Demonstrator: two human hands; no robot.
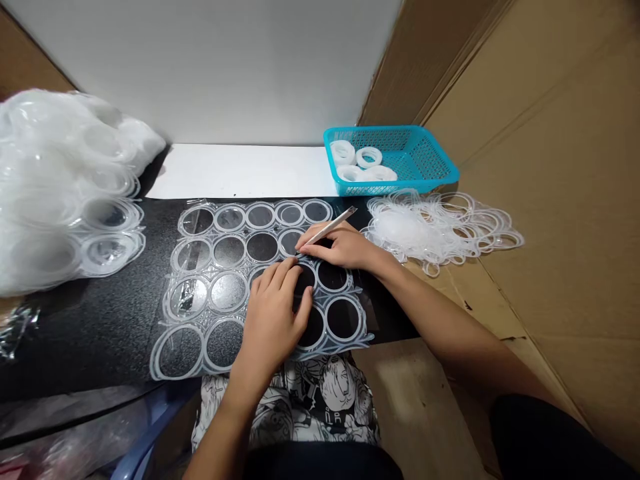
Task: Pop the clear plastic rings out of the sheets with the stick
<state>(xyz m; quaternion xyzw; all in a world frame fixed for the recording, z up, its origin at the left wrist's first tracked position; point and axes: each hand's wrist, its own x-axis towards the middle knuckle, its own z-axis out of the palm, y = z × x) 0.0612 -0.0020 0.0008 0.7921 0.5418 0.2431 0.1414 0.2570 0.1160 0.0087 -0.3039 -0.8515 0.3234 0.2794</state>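
**Blade stick at the ring sheet**

Your right hand has its grip closed on a thin white stick tool. Its long axis runs diagonally, the free end pointing up and right toward the blue basket, the lower tip at the clear ring sheet. Your left hand lies flat on that sheet, fingers spread, holding nothing. The sheet rests on the black mat covering the table.

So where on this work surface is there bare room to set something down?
Free: the white strip between the plastic sheet of rings and the back wall, left of the teal basket; the black mat left of the sheet. Crowded: the sheet under left hand and right hand holding the knife; loose rings; stacked sheets.
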